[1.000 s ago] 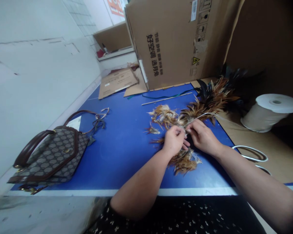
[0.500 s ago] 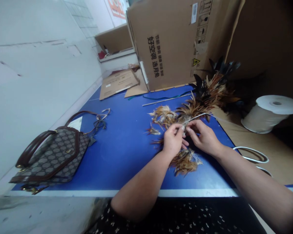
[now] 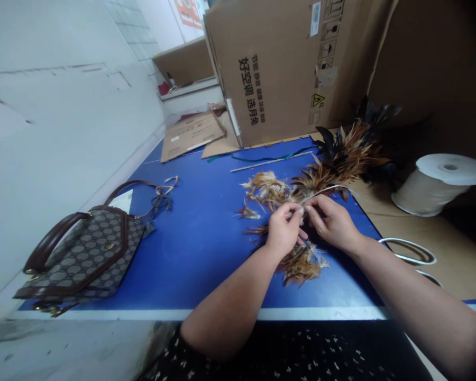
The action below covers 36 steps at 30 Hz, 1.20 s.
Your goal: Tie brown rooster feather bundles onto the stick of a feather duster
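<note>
My left hand point(image 3: 285, 226) and my right hand point(image 3: 333, 225) meet above the blue table, fingertips pinched close together. Between them they grip a thin white ribbon point(image 3: 328, 188), which runs out behind my right fingers. Any small feather in the pinch is too hidden to make out. Just beyond my hands lies a long bundle of brown and black feathers point(image 3: 343, 159). A tan feather pile point(image 3: 267, 188) sits past my left hand, with one small loose feather point(image 3: 249, 212) beside it. Another brown feather pile point(image 3: 303, 264) lies below my hands, partly covered by them.
A white spool point(image 3: 432, 185) stands at the right, near a white cord loop point(image 3: 408, 251). Against the left wall rests a patterned handbag point(image 3: 91, 254). A large cardboard box point(image 3: 277, 74) closes off the back, with a thin stick point(image 3: 272, 162) in front.
My fingertips have shifted slightly to the right and stay pinched together. The long feather bundle has moved a little to the right.
</note>
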Each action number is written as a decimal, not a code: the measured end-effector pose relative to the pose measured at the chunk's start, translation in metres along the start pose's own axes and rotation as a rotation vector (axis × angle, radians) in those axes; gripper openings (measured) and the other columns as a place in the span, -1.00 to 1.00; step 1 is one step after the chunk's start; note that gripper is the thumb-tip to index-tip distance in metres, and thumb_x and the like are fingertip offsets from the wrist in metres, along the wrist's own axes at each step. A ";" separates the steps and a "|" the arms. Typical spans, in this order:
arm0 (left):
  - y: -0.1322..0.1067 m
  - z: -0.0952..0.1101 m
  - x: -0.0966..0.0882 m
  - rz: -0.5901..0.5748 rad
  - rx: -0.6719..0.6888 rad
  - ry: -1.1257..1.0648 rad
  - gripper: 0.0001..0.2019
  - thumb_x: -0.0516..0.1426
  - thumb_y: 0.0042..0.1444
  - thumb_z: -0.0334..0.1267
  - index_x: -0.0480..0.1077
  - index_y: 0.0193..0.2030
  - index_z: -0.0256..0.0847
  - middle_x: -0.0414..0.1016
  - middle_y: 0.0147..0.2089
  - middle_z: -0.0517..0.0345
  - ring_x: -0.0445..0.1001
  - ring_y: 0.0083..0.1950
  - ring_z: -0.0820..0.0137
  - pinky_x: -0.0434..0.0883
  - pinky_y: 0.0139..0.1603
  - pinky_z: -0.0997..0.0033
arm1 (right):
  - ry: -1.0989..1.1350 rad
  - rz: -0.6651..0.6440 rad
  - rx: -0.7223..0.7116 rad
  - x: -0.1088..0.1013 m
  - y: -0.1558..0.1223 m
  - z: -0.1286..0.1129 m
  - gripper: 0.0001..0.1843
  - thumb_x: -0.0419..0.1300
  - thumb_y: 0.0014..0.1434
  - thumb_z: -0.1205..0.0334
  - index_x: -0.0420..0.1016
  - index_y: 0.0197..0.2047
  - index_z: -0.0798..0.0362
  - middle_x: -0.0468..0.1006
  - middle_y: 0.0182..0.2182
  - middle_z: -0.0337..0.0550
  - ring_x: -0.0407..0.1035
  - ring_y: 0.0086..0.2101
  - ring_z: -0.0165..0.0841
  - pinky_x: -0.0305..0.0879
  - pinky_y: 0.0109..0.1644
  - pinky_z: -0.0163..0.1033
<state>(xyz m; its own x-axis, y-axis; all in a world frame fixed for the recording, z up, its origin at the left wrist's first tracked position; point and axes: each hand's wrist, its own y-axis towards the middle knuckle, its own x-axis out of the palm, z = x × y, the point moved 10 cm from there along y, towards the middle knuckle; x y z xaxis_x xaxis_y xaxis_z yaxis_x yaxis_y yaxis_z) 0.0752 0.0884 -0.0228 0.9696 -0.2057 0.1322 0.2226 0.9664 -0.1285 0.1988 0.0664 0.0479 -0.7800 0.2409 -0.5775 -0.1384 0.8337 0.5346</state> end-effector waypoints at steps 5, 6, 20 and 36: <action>0.000 -0.002 0.001 -0.006 -0.003 0.005 -0.63 0.25 0.19 0.05 0.40 -0.04 -0.17 0.42 -0.38 0.27 0.47 -0.65 0.49 0.33 -0.73 0.61 | 0.005 0.041 0.083 -0.004 -0.003 0.006 -0.85 0.11 0.44 0.10 0.41 -0.12 -0.02 0.52 -0.47 -0.19 0.44 -0.45 -0.27 0.36 -0.32 -0.16; 0.000 -0.002 0.001 -0.007 -0.004 0.004 -0.62 0.25 0.19 0.06 0.40 -0.03 -0.17 0.42 -0.38 0.27 0.47 -0.65 0.50 0.33 -0.73 0.61 | 0.004 0.051 0.091 -0.005 -0.003 0.006 -0.84 0.11 0.44 0.09 0.41 -0.13 -0.02 0.52 -0.47 -0.18 0.44 -0.46 -0.27 0.36 -0.33 -0.16; 0.003 0.001 -0.008 0.036 0.023 -0.007 -0.73 0.20 0.23 -0.07 0.40 -0.07 -0.20 0.46 -0.37 0.24 0.46 -0.65 0.50 0.27 -0.73 0.60 | 0.013 0.118 0.114 -0.012 -0.006 0.006 -0.81 0.09 0.44 0.05 0.38 -0.15 -0.04 0.53 -0.46 -0.16 0.43 -0.50 -0.27 0.36 -0.36 -0.14; 0.001 0.021 -0.015 0.092 0.227 -0.012 -0.75 0.17 0.29 -0.04 0.32 -0.14 -0.18 0.48 -0.42 0.28 0.31 -0.67 0.58 0.21 -0.64 0.57 | 0.068 0.089 0.131 -0.019 -0.008 -0.001 -0.58 0.11 0.43 -0.03 0.45 -0.40 0.04 0.42 -0.54 -0.20 0.27 -0.51 -0.37 0.22 -0.39 -0.24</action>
<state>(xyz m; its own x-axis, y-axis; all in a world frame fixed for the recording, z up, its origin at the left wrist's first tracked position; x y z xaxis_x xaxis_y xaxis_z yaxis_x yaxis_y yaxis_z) 0.0589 0.0957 -0.0042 0.9831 -0.1149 0.1425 0.1038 0.9911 0.0830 0.2139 0.0550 0.0550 -0.8257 0.2866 -0.4860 0.0107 0.8692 0.4944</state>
